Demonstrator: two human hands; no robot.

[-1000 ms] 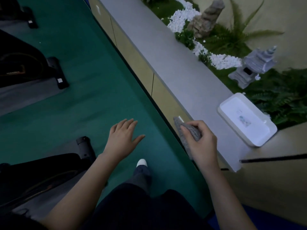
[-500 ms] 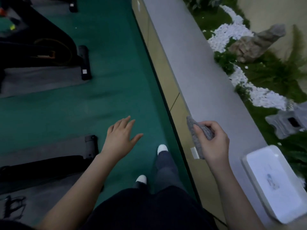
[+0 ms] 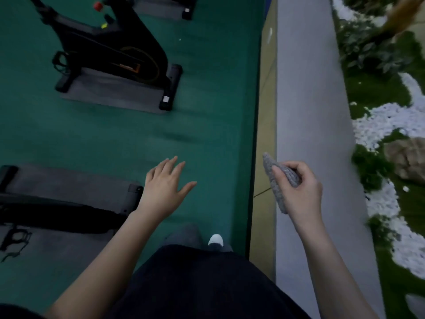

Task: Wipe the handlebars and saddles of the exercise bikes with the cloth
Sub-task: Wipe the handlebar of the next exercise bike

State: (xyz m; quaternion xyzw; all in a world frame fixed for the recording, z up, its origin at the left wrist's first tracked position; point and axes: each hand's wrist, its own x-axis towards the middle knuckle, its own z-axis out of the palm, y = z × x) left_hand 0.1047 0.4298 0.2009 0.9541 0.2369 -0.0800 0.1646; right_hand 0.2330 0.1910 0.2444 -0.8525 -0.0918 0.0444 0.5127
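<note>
2 black bikes [image 3: 110, 51] sit on grey mats at left. Left hand [image 3: 164, 185] hangs flat over the green floor [image 3: 207, 111], fingers spread, holding nothing. Right hand [image 3: 299, 192] grips a grey knitted cloth [image 3: 273, 180], bunched, beside the ledge [image 3: 310, 88].

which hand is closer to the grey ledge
Right. The right hand, gripping the grey cloth, is over the grey ledge; the left hand is open above the green floor, off to its left.

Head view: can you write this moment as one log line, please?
right hand grips grey cloth | left hand open, empty | exercise bike ahead, untouched
</note>
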